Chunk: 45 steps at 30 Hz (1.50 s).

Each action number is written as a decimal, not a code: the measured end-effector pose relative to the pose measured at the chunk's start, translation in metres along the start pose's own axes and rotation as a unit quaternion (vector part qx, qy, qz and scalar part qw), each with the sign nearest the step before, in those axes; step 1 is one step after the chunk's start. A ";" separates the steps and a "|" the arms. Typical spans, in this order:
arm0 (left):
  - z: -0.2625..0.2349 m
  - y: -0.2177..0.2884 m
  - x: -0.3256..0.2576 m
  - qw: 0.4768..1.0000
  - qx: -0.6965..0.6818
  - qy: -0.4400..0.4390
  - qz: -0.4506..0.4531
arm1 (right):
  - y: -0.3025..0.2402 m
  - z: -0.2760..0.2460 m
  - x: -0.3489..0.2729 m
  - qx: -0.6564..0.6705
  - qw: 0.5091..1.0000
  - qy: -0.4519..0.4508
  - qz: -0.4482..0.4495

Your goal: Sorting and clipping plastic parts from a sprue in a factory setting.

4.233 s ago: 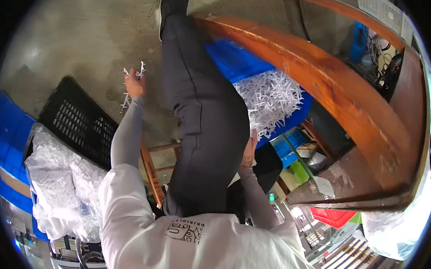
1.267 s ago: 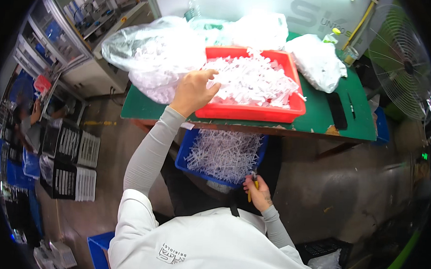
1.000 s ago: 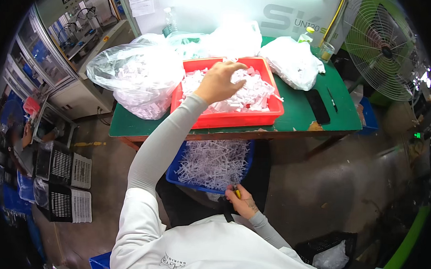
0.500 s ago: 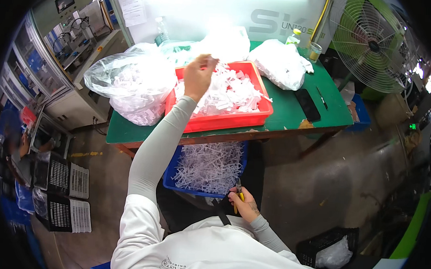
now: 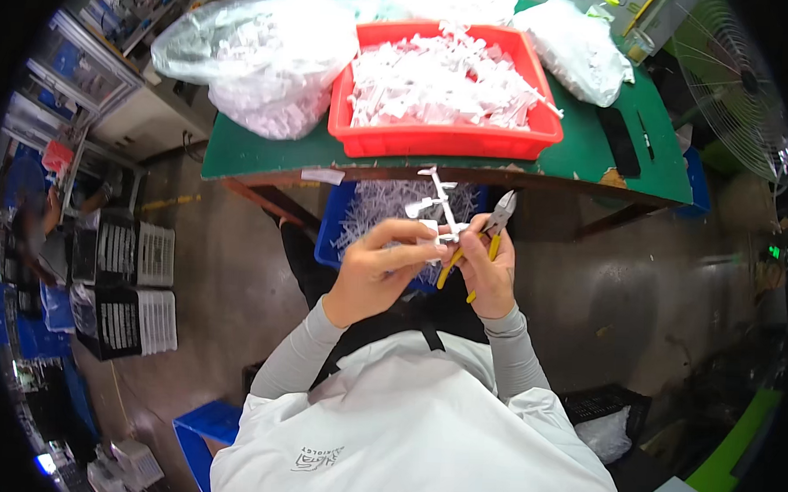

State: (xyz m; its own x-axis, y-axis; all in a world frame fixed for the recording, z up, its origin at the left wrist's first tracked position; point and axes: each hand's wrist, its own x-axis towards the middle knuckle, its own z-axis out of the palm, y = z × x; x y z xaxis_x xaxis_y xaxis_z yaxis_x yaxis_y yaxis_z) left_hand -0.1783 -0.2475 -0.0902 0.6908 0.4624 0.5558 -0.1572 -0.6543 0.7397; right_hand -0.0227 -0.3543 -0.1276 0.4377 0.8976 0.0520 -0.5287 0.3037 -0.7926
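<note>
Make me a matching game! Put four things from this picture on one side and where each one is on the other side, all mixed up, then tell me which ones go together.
Things:
1. red tray
2. blue crate
3. yellow-handled cutters
4. white plastic piece

Places:
A. under the green table, full of white plastic parts
B. in the left hand
C. on top of the green table, full of white plastic parts
D. in the right hand

Pairs: 1-C, 2-A, 3-D, 4-B
</note>
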 end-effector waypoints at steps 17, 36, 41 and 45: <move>-0.003 0.011 -0.055 0.844 -0.366 0.221 -0.325 | 0.011 0.028 -0.043 -0.426 0.899 -0.104 0.021; 0.001 0.014 -0.066 0.829 -0.365 0.206 -0.370 | 0.014 0.036 -0.046 -0.477 0.866 -0.110 0.106; 0.001 0.011 -0.069 0.825 -0.361 0.211 -0.381 | 0.016 0.037 -0.045 -0.485 0.861 -0.114 0.107; 0.001 0.008 -0.068 0.833 -0.349 0.199 -0.381 | 0.016 0.038 -0.044 -0.505 0.849 -0.120 0.094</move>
State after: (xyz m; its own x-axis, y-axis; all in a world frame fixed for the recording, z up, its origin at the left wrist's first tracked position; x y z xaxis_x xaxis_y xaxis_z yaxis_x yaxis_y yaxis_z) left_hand -0.2255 -0.2849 -0.1226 0.5108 0.8370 -0.1963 -0.2479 0.3621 0.8986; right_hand -0.0780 -0.3767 -0.1195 0.1904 0.9759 -0.1070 0.3745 -0.1730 -0.9110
